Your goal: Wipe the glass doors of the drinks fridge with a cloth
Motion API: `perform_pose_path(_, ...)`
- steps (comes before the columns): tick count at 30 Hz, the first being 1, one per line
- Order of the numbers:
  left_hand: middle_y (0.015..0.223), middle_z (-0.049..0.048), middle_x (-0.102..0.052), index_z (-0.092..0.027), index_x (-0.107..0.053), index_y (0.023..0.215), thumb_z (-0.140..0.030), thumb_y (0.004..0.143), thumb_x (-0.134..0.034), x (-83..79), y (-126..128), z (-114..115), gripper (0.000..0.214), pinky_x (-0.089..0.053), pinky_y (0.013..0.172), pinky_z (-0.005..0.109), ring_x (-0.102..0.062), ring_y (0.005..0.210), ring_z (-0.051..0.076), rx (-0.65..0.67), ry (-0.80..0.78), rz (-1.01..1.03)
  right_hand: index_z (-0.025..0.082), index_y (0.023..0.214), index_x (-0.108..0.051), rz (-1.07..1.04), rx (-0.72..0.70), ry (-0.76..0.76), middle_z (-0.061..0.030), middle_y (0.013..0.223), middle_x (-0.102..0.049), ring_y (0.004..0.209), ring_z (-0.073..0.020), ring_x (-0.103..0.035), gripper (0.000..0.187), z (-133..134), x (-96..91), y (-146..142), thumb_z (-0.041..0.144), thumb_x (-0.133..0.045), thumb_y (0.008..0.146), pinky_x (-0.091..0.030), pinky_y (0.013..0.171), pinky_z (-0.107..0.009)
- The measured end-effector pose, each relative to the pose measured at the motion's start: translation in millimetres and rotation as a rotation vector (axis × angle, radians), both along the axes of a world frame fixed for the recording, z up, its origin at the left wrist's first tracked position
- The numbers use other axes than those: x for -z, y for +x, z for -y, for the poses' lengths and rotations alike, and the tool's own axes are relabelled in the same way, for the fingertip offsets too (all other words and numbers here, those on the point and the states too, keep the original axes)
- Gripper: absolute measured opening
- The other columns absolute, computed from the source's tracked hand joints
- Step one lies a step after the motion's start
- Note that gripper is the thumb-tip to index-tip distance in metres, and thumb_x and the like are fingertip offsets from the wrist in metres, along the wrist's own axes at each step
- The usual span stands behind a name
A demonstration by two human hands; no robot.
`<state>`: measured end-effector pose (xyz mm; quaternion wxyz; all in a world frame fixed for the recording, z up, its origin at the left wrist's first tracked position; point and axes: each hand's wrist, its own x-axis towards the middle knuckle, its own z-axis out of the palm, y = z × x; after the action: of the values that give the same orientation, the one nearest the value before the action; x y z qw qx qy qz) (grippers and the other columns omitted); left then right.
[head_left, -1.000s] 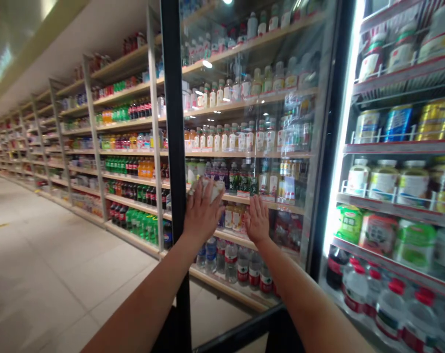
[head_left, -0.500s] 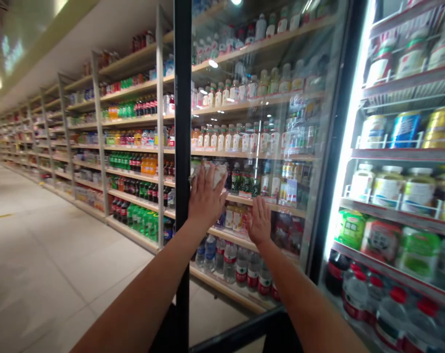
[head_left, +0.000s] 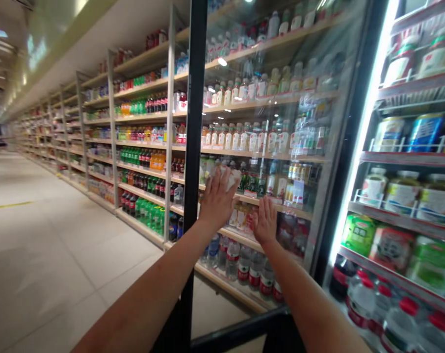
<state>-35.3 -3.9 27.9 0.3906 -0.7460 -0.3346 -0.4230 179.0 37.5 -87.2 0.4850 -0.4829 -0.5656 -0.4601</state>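
An open glass cooler door (head_left: 281,147) with a black frame stands in front of me. My left hand (head_left: 218,200) presses a crumpled white cloth (head_left: 230,177) flat against the glass near the door's left edge, fingers spread over it. My right hand (head_left: 265,221) lies flat on the glass a little lower and to the right, fingers together and stretched out, holding nothing. Through the glass I see store shelves of bottles.
The lit cooler interior (head_left: 409,196) at right holds jars, cans and water bottles on wire racks. Long drink shelves (head_left: 134,157) run down the aisle at left. Pale tiled floor (head_left: 41,255) stretches left. The door's black bottom bar (head_left: 240,331) crosses low.
Both hands keep their spots on the glass, the cloth staying under the left hand. The view and the door have shifted rightward across the frames.
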Motion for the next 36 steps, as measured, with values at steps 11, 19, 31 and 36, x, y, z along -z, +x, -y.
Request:
perform_pose_path(11, 0.166, 0.0129, -0.019, -0.027, -0.043, 0.151, -0.037, 0.098, -0.059, -28.9, 5.2, -1.0, 0.057, -0.018, 0.123, 0.055, -0.007, 0.154, 0.035, -0.006, 0.039, 0.051, 0.02, 0.162, -0.006, 0.005, -0.013, 0.017, -0.0132, 0.16, -0.036, 0.155, -0.022, -0.018, 0.067, 1.0, -1.0, 0.6, 0.029, -0.036, 0.102, -0.022, 0.124, -0.048)
perform_pose_path(19, 0.164, 0.0078, -0.026, -0.031, -0.045, 0.149, -0.038, 0.098, -0.057, -2.4, 8.9, -5.0, 0.053, -0.029, 0.119, 0.055, -0.017, 0.153, 0.032, 0.005, 0.049, -0.176, 0.019, 0.162, -0.007, 0.031, -0.024, 0.025, -0.0131, 0.16, -0.036, 0.156, -0.022, -0.016, 0.068, 1.4, 0.0, 2.1, 0.028, -0.037, 0.102, -0.022, 0.124, -0.047)
perform_pose_path(31, 0.164, 0.0066, -0.026, -0.031, -0.044, 0.15, -0.037, 0.097, -0.059, -5.7, 10.1, -7.5, 0.055, -0.024, 0.121, 0.054, -0.017, 0.153, 0.031, 0.046, 0.05, -0.237, 0.018, 0.162, -0.006, 0.029, -0.026, 0.034, -0.014, 0.16, -0.036, 0.155, -0.0235, -0.017, 0.068, 2.6, -0.3, 0.6, 0.027, -0.037, 0.102, -0.023, 0.123, -0.049)
perform_pose_path(36, 0.166, 0.0101, -0.018, -0.029, -0.043, 0.151, -0.036, 0.095, -0.062, -26.7, 11.8, -8.0, 0.059, -0.015, 0.124, 0.056, -0.005, 0.154, 0.035, 0.037, 0.071, -0.016, 0.02, 0.162, -0.006, 0.011, -0.027, 0.02, -0.0127, 0.159, -0.037, 0.155, -0.0215, -0.017, 0.068, 1.0, 1.6, 1.4, 0.029, -0.037, 0.102, -0.023, 0.123, -0.048)
